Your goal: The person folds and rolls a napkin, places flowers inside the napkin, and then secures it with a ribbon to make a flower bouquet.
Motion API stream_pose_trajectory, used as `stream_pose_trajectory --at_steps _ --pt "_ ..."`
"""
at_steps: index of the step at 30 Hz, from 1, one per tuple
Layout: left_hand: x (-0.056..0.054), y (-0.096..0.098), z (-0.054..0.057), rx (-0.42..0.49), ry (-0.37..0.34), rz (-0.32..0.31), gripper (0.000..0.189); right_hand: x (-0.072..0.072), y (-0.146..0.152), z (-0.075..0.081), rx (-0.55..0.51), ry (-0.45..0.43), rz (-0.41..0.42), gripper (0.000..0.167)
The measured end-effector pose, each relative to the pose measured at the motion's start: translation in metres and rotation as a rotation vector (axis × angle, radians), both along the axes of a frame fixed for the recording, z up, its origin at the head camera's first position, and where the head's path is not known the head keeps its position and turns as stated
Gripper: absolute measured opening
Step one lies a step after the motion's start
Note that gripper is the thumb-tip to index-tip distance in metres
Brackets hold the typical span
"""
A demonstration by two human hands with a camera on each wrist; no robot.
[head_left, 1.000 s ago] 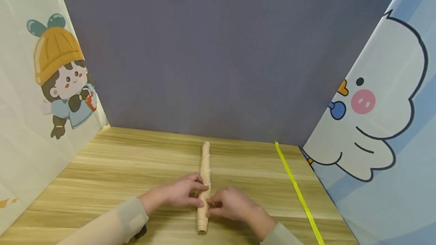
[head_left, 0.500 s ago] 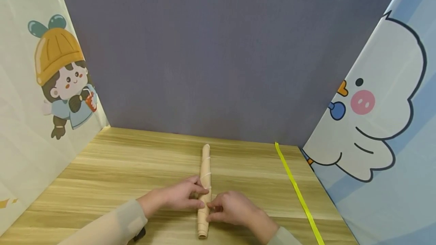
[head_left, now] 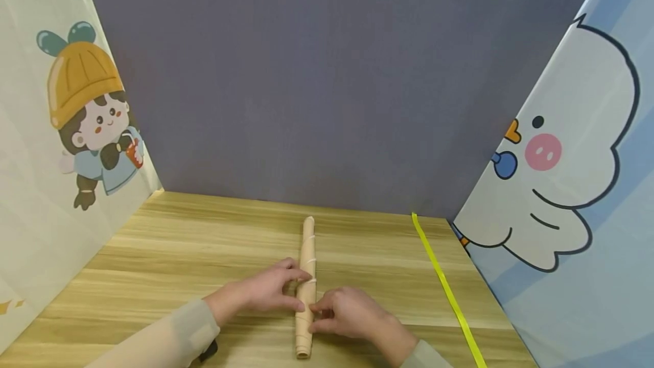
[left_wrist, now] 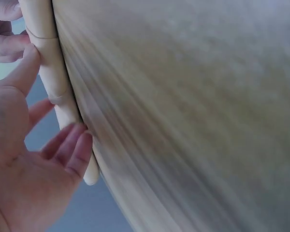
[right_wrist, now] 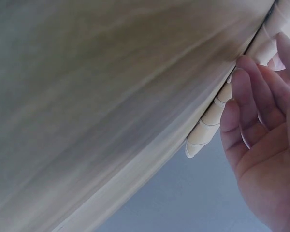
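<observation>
A long beige roll (head_left: 307, 249) with thin pale lines slanting round it lies lengthwise on the wooden table (head_left: 214, 231). My left hand (head_left: 268, 289) holds it from the left, thumb against its side and index finger reaching over the top. From the right, my right hand (head_left: 352, 312) grips its nearer part between thumb and bent index finger. In the left wrist view, the left fingers (left_wrist: 70, 147) reach along the roll (left_wrist: 53, 63). The right wrist view shows the right fingers (right_wrist: 253, 92) beside the roll (right_wrist: 205, 126), with the thumb's contact partly hidden.
A yellow strip (head_left: 444, 283) runs down the table's right side. Some small dark thing (head_left: 208, 351) shows by the left sleeve. A grey panel (head_left: 286, 84) stands behind, with cartoon-printed panels (head_left: 97, 118) at both sides.
The roll has slid slightly nearer to me, and the right hand has shifted a little nearer with it. My left index finger has moved slightly farther up the roll.
</observation>
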State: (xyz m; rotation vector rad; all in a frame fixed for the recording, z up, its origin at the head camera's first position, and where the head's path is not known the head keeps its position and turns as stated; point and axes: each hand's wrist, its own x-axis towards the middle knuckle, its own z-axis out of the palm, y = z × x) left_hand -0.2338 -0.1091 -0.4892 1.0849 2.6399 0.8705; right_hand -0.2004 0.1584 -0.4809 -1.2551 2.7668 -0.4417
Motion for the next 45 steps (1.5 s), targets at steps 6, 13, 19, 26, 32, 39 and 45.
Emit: stream_pose_trajectory --at_steps 6,13,19,26,32,39,45 --pt "0.0 0.001 0.003 -0.059 0.062 -0.016 0.07 -0.002 0.0 -0.002 -0.01 0.003 0.012 0.035" --pt "0.001 0.002 0.008 -0.099 0.094 -0.025 0.068 -0.005 0.004 -0.004 -0.027 -0.012 0.041 0.039" --pt "0.001 0.002 0.007 -0.108 0.081 -0.014 0.069 -0.013 0.022 -0.003 -0.085 -0.134 -0.002 0.042" --pt "-0.001 0.006 0.007 -0.12 0.034 0.008 0.069 -0.041 0.087 0.002 -0.177 -0.168 -0.227 0.041" --pt "-0.004 0.005 0.009 -0.133 0.048 -0.017 0.068 -0.06 0.154 0.008 -0.163 -0.093 -0.436 0.037" --pt "-0.006 0.0 0.01 -0.147 0.061 -0.01 0.07 -0.067 0.216 0.013 -0.142 -0.083 -0.582 0.038" --pt "-0.008 -0.003 0.01 -0.128 0.075 0.0 0.066 -0.07 0.247 0.013 -0.118 -0.12 -0.657 0.036"
